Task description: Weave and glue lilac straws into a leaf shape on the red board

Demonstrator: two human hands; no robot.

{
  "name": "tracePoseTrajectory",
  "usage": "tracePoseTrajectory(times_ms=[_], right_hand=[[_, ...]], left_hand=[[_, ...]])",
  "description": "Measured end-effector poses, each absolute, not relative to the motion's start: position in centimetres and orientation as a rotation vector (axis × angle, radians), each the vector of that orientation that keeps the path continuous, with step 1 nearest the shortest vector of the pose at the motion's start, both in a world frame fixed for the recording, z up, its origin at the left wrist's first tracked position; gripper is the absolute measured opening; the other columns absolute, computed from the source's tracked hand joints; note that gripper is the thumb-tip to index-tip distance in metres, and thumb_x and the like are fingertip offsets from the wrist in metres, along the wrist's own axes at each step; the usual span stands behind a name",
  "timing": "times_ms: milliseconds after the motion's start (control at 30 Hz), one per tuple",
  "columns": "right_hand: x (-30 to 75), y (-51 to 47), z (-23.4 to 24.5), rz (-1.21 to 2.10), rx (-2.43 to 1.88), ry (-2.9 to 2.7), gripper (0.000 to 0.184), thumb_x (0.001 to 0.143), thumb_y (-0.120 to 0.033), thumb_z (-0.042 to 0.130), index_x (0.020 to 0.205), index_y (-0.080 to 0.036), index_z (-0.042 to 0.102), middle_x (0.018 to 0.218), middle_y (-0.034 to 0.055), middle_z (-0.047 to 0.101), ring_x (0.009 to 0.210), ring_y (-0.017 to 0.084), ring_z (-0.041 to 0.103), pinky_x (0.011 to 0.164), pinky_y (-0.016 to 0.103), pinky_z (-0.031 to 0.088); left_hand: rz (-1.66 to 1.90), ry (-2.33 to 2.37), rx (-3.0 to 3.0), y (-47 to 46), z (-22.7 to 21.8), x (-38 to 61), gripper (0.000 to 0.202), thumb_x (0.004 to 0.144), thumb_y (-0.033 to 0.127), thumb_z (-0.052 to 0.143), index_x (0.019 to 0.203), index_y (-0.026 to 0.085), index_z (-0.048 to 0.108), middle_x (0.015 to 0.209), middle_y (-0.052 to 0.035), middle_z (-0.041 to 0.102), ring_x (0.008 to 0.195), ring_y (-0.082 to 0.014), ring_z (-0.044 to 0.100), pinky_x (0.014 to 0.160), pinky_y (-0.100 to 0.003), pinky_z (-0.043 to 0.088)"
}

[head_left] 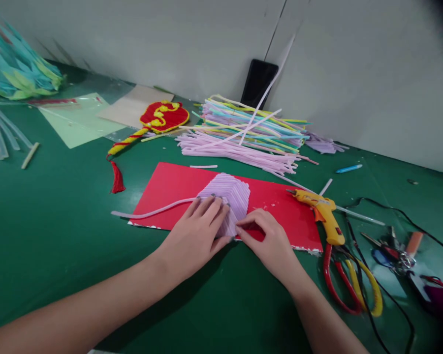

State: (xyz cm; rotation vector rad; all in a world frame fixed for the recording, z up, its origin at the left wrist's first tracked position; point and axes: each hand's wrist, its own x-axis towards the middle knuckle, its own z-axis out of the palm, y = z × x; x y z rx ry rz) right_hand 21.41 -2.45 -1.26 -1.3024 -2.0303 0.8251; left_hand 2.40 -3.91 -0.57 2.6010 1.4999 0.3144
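Observation:
A lilac panel of pipe cleaners (238,194), laid side by side in slanting rows, rests on a red board (276,206). My left hand (195,231) lies over its left part with the fingers stretched out, thumb near the lower edge. At the panel's lower right edge my right hand (269,238) is closed, thumb and forefinger pinching the edge. One loose lilac pipe cleaner (153,211) trails out left from under my left fingers. The part of the panel beneath my left hand is hidden.
Bundled pastel pipe cleaners (239,132) lie behind the board. A yellow glue gun (323,211) overlaps its right end, beside pliers (341,280), keys (400,255) and a black cord (387,211). A red and yellow fan (164,117) and a leaning phone (259,81) are further back.

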Motion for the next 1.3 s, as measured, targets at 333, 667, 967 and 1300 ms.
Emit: tracePoseTrajectory(times_ms=[333, 667, 967, 1300], right_hand=[[21.4, -2.5, -1.6, 0.918, -1.367, -1.863, 0.006, 0.084, -0.019, 0.06, 0.079, -0.022, 0.061, 0.081, 0.0005, 0.063, 0.08, 0.016, 0.058, 0.075, 0.028, 0.045], [21.8, -2.3, -1.6, 0.936, -1.362, -1.861, 0.009, 0.083, -0.015, 0.061, 0.083, -0.024, 0.064, 0.086, -0.001, 0.066, 0.085, 0.015, 0.06, 0.08, 0.028, 0.046], [21.6, -2.4, -1.5, 0.903, -1.35, -1.882, 0.009, 0.082, -0.014, 0.063, 0.081, -0.023, 0.064, 0.084, -0.0016, 0.066, 0.084, 0.014, 0.059, 0.078, 0.027, 0.047], [21.7, -2.3, -1.2, 0.958, -1.376, -1.902, 0.005, 0.082, -0.019, 0.064, 0.079, -0.024, 0.064, 0.083, -0.001, 0.066, 0.084, 0.017, 0.06, 0.079, 0.032, 0.047]], left_hand=[[0.261, 1.518, 2.657, -4.1, -0.8, 2.4, 0.055, 0.093, 0.043, 0.042, 0.136, 0.01, 0.044, 0.139, -0.0153, 0.047, 0.131, -0.0319, 0.039, 0.107, -0.049, 0.032], [0.212, 1.461, 2.683, -5.1, -0.9, 2.3, 0.065, 0.088, 0.053, 0.049, 0.143, 0.021, 0.035, 0.148, -0.0184, 0.035, 0.136, -0.0354, 0.032, 0.107, -0.054, 0.029], [0.22, 1.507, 2.656, -5.3, -1.2, 2.6, 0.064, 0.086, 0.058, 0.049, 0.14, 0.025, 0.041, 0.148, -0.0189, 0.035, 0.136, -0.0356, 0.032, 0.107, -0.054, 0.028], [0.243, 1.517, 2.648, -5.4, -1.3, 2.6, 0.064, 0.085, 0.056, 0.052, 0.139, 0.024, 0.042, 0.148, -0.0198, 0.034, 0.136, -0.0361, 0.032, 0.107, -0.054, 0.028]])
